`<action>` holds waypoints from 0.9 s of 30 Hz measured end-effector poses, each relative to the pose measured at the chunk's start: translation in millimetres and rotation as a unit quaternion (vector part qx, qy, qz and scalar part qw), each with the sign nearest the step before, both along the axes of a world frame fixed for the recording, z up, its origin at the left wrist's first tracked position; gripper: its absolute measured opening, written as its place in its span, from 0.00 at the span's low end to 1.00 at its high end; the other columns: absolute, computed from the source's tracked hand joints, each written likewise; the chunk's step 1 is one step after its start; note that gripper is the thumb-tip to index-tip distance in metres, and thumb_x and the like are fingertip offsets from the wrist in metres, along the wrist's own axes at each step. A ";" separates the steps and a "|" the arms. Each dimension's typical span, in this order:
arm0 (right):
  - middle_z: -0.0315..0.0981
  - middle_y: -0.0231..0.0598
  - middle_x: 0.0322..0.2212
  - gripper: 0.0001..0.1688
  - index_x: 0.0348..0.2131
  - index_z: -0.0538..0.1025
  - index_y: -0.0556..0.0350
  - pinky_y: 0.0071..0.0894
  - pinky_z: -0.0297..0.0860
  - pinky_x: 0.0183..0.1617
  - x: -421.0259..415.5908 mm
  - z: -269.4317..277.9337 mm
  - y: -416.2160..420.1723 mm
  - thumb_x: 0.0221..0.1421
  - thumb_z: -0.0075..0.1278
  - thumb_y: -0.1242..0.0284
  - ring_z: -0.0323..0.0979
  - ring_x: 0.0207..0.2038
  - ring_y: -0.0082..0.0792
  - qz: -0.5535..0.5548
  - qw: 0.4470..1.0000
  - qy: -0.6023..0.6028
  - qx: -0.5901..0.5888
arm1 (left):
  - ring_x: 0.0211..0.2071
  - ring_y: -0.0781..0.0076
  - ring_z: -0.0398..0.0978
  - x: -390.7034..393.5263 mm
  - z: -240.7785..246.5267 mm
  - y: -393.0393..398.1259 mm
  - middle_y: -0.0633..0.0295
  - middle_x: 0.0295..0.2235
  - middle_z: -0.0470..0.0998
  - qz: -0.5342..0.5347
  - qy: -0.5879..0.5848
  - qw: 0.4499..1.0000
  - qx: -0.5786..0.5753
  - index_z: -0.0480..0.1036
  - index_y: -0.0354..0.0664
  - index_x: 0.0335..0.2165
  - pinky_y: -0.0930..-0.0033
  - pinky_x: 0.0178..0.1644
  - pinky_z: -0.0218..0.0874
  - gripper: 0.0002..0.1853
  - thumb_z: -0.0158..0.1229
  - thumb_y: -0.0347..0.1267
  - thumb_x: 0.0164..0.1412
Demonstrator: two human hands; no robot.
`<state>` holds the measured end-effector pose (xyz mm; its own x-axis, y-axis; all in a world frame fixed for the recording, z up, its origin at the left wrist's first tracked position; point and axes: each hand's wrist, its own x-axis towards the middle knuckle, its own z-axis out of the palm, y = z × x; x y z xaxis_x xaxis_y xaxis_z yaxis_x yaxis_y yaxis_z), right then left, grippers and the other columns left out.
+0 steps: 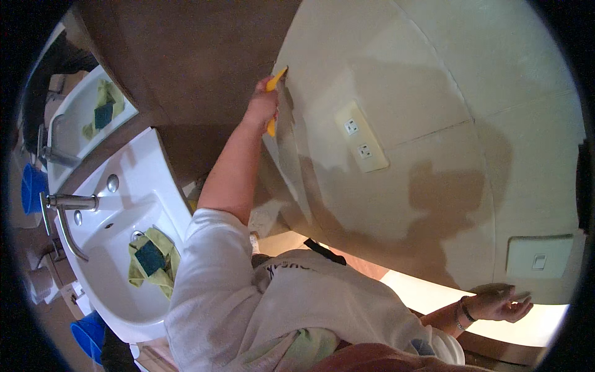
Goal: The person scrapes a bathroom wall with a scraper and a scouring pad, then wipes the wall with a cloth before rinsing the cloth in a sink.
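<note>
My left hand (pixel 264 104) is wrapped around a slim yellow-handled tool (pixel 277 80). Its dark tip meets the edge where the pale tiled wall (pixel 395 97) borders the brown tiled wall (pixel 195 60). Whether the tip is a brush or a blade is too small to tell. My right hand (pixel 497 304), with dark bands at the wrist, is by the pale wall's edge, close to a light switch plate (pixel 539 258). Its fingers are loosely bent and apart, with nothing clearly held.
A double power outlet (pixel 361 138) sits on the pale wall. To my left is a white washbasin (pixel 102 297) with a metal faucet (pixel 69 202). A yellow-green cloth (pixel 160 274) and a dark green scouring pad (pixel 149 258) lie in it. Beyond are a mirror (pixel 88 109) and a blue bucket (pixel 88 337).
</note>
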<state>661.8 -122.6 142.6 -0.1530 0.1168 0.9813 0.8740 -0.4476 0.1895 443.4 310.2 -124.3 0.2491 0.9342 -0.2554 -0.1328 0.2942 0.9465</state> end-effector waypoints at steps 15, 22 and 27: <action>0.49 0.42 0.46 0.26 0.43 0.60 0.60 0.33 0.55 0.50 -2.5 -0.8 0.1 0.48 0.45 0.63 0.52 0.48 0.33 -0.024 0.999 0.020 0.016 | 0.11 0.80 0.56 -0.8 9.1 -3.9 0.67 0.16 0.61 -0.002 -0.001 1.000 -0.006 0.55 0.50 0.46 0.77 0.12 0.51 0.20 0.41 0.29 0.53; 0.50 0.43 0.45 0.25 0.42 0.61 0.61 0.33 0.55 0.48 -4.3 -0.3 0.9 0.49 0.44 0.62 0.52 0.48 0.34 -0.091 0.996 -0.018 0.001 | 0.13 0.80 0.57 2.9 15.9 -8.6 0.67 0.17 0.61 -0.005 -0.035 0.999 -0.024 0.55 0.49 0.46 0.76 0.15 0.52 0.20 0.40 0.28 0.52; 0.49 0.45 0.45 0.25 0.42 0.61 0.61 0.35 0.55 0.49 -2.5 -0.3 1.4 0.49 0.44 0.62 0.51 0.48 0.35 -0.057 0.998 -0.010 0.000 | 0.12 0.80 0.56 2.1 14.7 6.5 0.67 0.17 0.60 0.030 -0.052 0.998 -0.016 0.55 0.46 0.46 0.78 0.13 0.50 0.20 0.39 0.27 0.52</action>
<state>659.3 -121.2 142.3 -0.1580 0.1349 0.9782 0.8134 -0.5438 0.2064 445.5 316.7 -109.5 0.2186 0.9404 -0.2603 -0.2479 0.3115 0.9173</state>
